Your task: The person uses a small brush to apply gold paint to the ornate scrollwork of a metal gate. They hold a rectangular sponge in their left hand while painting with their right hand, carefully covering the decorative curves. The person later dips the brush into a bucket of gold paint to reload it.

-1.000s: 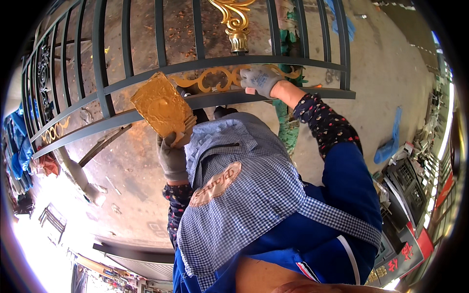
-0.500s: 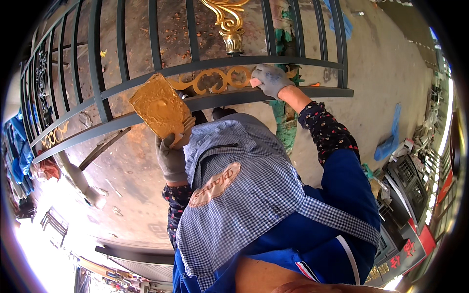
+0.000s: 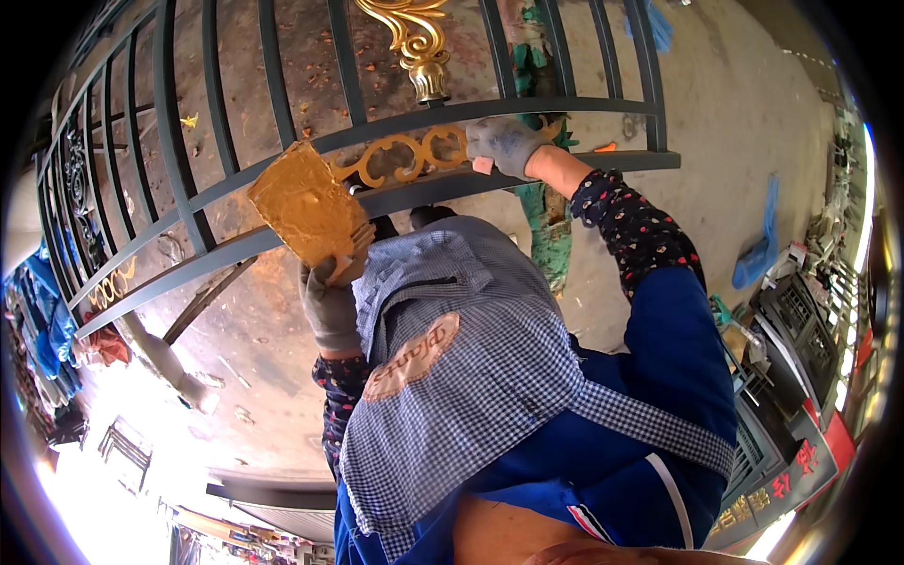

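Note:
My left hand [image 3: 328,303], in a grey glove, grips the near corner of a flat board [image 3: 303,201] thickly smeared with gold-brown paint or paste. The board is tilted in front of the dark metal railing [image 3: 433,187]. Gold scrollwork [image 3: 400,158] runs between the railing's two lower bars. At the right end of these scrolls is my gloved right hand [image 3: 506,148], its fingers closed round a small pink sponge-like block [image 3: 483,165]. The block's end pokes out below the fingers, by the lower bar. Whether it touches the metal, I cannot tell.
A gold leaf-shaped ornament [image 3: 428,80] stands above the scrollwork among upright bars. Behind the railing rises a green-stained post [image 3: 546,235]. Blue plastic [image 3: 756,254] lies on the floor to the right, near stacked dark metal panels [image 3: 800,320]. A checked apron [image 3: 461,367] covers my front.
The railing now sits a little farther left in view. My right hand has shifted left with it and turned slightly, the pink block tipping lower. My left hand keeps the board almost still.

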A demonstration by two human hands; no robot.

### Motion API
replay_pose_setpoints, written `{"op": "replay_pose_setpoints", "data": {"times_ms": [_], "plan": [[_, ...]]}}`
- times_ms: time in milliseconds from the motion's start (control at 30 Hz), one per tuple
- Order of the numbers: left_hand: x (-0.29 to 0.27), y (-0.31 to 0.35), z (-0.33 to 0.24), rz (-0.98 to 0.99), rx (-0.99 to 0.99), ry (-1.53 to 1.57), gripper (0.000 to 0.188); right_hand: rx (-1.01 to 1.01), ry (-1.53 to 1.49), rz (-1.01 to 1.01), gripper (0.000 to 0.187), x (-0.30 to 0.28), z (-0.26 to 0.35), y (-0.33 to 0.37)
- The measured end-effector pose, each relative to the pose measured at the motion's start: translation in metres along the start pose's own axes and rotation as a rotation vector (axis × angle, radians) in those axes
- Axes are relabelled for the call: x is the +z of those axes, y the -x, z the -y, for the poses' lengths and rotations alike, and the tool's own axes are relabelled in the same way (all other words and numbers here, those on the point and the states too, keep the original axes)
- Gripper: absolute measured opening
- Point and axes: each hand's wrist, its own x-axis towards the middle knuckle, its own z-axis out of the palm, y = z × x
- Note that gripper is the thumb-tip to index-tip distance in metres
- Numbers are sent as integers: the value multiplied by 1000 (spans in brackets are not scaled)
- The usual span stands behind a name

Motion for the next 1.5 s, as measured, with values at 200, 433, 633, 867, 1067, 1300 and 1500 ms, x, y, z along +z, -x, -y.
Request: {"op": "replay_pose_setpoints", "data": {"times_ms": [200, 433, 633, 867, 1067, 1300, 1500], "plan": [[-7, 0, 6, -43, -7, 33, 48, -144, 193, 146, 19, -2, -12, 12], [-11, -1, 7, -68, 4, 8, 48, 31, 203, 53, 18, -10, -20, 24], [1, -6, 3, -33, 6, 22, 46, 104, 135, 35, 15, 4, -18, 28], [24, -21, 6, 110, -100, 11, 47, 339, -455, -367, 28, -45, 17, 26], [53, -34, 14, 270, -170, 127, 48, 298, -708, -601, 30, -107, 107, 1], [65, -29, 19, 283, -219, 160, 45, 311, -492, -740, 22, -97, 129, -32], [60, -26, 23, 301, -171, 99, 42, 225, -385, -680, 19, -83, 146, -37]]}}
